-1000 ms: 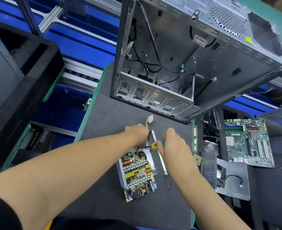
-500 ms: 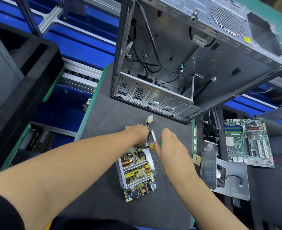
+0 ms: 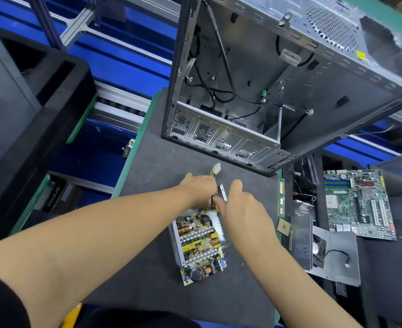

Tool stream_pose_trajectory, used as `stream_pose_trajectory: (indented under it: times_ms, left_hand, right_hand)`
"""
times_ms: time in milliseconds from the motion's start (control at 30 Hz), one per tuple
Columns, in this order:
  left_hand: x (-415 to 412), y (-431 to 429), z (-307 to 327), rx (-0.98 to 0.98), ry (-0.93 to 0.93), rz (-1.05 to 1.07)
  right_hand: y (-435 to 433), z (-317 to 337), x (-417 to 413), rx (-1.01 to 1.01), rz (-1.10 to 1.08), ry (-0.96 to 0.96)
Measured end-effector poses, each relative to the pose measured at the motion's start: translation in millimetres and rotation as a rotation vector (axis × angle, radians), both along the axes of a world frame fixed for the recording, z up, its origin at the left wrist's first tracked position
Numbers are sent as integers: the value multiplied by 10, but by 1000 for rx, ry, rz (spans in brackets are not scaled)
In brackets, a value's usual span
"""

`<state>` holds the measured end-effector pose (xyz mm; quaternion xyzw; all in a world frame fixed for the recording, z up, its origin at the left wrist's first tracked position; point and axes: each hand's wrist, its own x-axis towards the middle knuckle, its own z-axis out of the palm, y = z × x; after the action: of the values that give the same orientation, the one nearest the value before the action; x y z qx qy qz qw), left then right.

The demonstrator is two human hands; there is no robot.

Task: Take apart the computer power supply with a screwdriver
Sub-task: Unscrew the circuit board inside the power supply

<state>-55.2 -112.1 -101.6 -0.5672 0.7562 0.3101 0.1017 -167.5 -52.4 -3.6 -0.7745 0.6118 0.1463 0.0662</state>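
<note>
Looking down along both forearms, we meet a black box (image 3: 41,102) at the far left, standing clear of the grey work mat (image 3: 148,176). Near the middle of the mat lies the power supply (image 3: 200,245), lid off, its circuit board bare to us. Its long axis runs away from us and leans a little rightward as it goes. The near end carries a dark round capacitor. The far end points toward the computer case (image 3: 278,79) and lets out a bundle of wires ending in a white connector (image 3: 216,167).

Our left hand (image 3: 200,190) sits at that far end, fingers curled down where the wires leave, gripping the housing. Touching it on the right, our right hand (image 3: 240,207) closes over what seems to be the screwdriver (image 3: 217,207). Only a yellow sliver shows beneath the forefinger, so we cannot tell where shaft or tip lies. The thumb stands up.

Beyond the hands the computer case stands open, cables hanging inside. Off the mat to the right lie a small square chip (image 3: 283,226), a grey metal cover (image 3: 341,256) bearing a fan, and a green motherboard (image 3: 358,204).
</note>
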Motion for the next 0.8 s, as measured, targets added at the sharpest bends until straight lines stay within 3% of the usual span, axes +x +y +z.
stream_pose_trajectory:
  times_ms: [300,467,600,800]
  left_hand:
    - [-47,16,-95,-97,-4,-24]
    - [7,5,-86,-50,61,-21]
    - [37,-32,-37,64,90,41]
    - [43,-59,16,129,103,25]
  right_hand:
    - [-105,78,-109,176,141,-154]
    - [-84,82,-70,92,-10,-16]
    - [-84,90,-56,-32,34,141]
    - [-191,169,-69,194,48,-149]
